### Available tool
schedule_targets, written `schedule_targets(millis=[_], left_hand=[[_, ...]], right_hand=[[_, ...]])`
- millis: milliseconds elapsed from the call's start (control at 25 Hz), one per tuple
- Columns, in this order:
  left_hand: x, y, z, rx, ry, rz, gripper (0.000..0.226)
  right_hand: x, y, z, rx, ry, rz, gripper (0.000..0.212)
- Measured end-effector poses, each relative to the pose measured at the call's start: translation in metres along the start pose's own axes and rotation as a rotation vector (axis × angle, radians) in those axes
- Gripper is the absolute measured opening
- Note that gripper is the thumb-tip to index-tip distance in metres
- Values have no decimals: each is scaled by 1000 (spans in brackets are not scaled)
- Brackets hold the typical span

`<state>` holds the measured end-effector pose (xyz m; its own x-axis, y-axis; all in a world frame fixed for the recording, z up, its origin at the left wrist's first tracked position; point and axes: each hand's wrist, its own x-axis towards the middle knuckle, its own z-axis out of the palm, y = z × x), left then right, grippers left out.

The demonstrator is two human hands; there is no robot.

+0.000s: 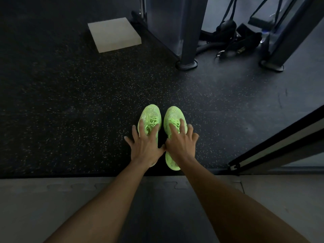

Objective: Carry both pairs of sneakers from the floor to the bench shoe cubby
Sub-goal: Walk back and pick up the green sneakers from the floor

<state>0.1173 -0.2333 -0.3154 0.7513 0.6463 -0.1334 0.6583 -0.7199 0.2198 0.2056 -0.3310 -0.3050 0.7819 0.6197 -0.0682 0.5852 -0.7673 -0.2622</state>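
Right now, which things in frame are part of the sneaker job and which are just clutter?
Job:
- left neon-green mesh sneaker, under the left hand
- right neon-green mesh sneaker, under the right hand

Lying about:
- pale rectangular foam block
- black straps with metal clips
- grey metal machine frame

Second pair and bench cubby: not in view.

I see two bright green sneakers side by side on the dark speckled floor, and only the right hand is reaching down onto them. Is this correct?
Not quite. In the head view both hands reach down: the left hand is on the left sneaker and the right hand on the right sneaker. The rest is correct.
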Motion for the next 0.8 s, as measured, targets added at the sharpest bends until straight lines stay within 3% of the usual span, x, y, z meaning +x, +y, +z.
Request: schedule_targets(millis=[160,280,480,640,800], left_hand=[[3,7,10,41,-217,-62,81],[-1,10,9,50,-217,-83,76],[2,14,5,-19,-249,-173,69],[5,16,4,-58,-258,-219,64],[-4,18,7,-80,-197,-222,64]], right_hand=[[-12,12,1,87,-255,72,81],[-18,8,8,80,-419,90,93],[-13,-2,13,150,-351,158,77],[-11,-8,7,191,-381,222,86],[-20,-10,-3,119,-347,156,83]])
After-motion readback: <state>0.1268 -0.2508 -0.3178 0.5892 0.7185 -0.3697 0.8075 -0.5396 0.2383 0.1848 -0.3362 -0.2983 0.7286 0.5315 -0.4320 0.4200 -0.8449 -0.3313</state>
